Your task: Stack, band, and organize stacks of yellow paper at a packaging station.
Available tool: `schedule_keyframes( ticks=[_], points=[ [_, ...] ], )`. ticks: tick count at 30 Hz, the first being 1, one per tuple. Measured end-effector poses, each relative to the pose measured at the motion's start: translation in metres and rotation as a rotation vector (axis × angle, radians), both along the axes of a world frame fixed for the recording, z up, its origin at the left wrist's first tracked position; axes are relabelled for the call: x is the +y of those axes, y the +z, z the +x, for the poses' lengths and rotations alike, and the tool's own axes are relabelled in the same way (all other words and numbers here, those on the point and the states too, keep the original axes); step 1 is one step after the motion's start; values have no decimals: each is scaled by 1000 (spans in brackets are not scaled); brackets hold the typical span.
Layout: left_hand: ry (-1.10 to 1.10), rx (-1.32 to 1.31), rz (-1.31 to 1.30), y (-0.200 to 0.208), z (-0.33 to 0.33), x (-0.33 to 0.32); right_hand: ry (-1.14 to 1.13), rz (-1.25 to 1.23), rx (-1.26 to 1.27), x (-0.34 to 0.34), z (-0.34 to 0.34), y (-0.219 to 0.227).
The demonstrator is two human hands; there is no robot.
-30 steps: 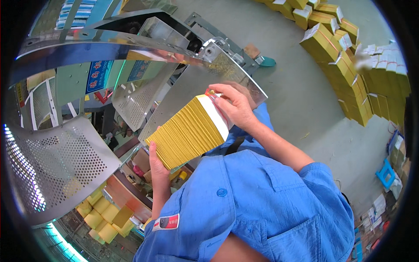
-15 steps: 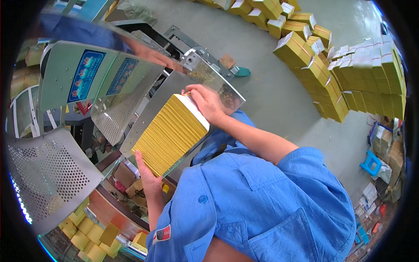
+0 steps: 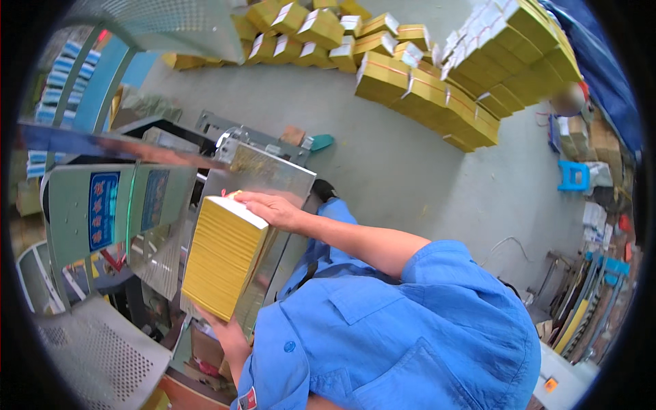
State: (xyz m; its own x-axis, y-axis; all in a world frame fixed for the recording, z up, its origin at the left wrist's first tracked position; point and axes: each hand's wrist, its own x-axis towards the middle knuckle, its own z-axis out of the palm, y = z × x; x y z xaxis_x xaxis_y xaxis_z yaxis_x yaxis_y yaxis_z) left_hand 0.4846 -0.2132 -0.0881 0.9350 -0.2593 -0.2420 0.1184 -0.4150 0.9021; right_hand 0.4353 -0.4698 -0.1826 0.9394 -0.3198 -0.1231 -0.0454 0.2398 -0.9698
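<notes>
A thick bundle of yellow paper (image 3: 222, 256) with a white sheet on its far end is held between both my hands above the metal worktop (image 3: 277, 263). My right hand (image 3: 272, 208) grips the far end, its fingers over the white sheet beside a bit of pink-red tie (image 3: 223, 193). At the near end, my left hand (image 3: 227, 333) supports the bundle from below, with its fingers partly hidden behind the paper. Whether the bundle still touches the worktop, I cannot tell.
Left of the bundle stands a machine with a pale green panel (image 3: 72, 212), a clear guard and a perforated metal sheet (image 3: 102, 355). Banded yellow paper bundles (image 3: 430, 99) are piled on the floor beyond. A blue stool (image 3: 574, 176) stands at the right.
My view has turned, showing more of the floor piles and right side. The bundle now stands more steeply, and my left hand has slid further beneath its near end.
</notes>
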Motion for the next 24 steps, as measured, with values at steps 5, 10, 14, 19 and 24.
schedule_keyframes(
  ticks=[5, 10, 14, 19, 24],
  points=[
    [-43, 104, -86, -18, -7, 9, -83, -174, -33, -32, 3, 13],
    [-97, 267, -135, -49, -34, 3, 63, 119, -134, -9, 21, 4],
    [-149, 339, -167, -63, -51, -31, 43, 142, -154, -34, -22, 3],
    [-248, 403, -183, -65, -97, -98, -151, 549, -186, -93, -138, 19],
    [-383, 432, -184, -54, -154, -208, -502, 927, -238, -177, -300, -1]
  ],
)
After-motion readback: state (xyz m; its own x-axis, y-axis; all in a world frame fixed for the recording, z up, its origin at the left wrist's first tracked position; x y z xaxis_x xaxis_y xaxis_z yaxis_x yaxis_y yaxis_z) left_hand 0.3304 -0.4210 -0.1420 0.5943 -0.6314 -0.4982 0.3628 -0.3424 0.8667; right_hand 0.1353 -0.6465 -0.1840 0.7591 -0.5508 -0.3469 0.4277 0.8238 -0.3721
